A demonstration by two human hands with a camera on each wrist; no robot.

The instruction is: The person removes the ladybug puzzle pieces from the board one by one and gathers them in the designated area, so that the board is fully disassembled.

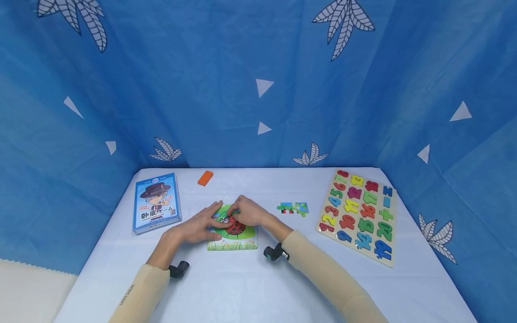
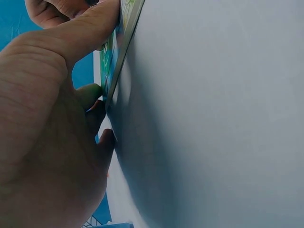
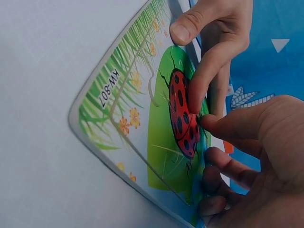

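Observation:
A ladybug jigsaw puzzle (image 1: pixel 232 246) in a flat tray lies at the middle of the table, its printed grass border towards the person. My left hand (image 1: pixel 198 226) rests on its left part, index finger reaching over the red ladybug (image 3: pixel 178 102) and thumb at the tray's border. From the other side my right hand (image 1: pixel 249 211) bends its fingers down onto the puzzle. In the right wrist view its thumb tip meets the ladybug close to the left index finger (image 3: pixel 209 71). Whether the right fingers pinch a piece I cannot tell.
Loose joined puzzle pieces (image 1: pixel 292 208) lie right of the tray. Farther right is a board of coloured numbers (image 1: pixel 323 231). At the left stands a blue game box (image 1: pixel 177 197), and an orange block (image 1: pixel 205 178) lies towards the back. Blue curtains (image 1: pixel 242 89) surround the table.

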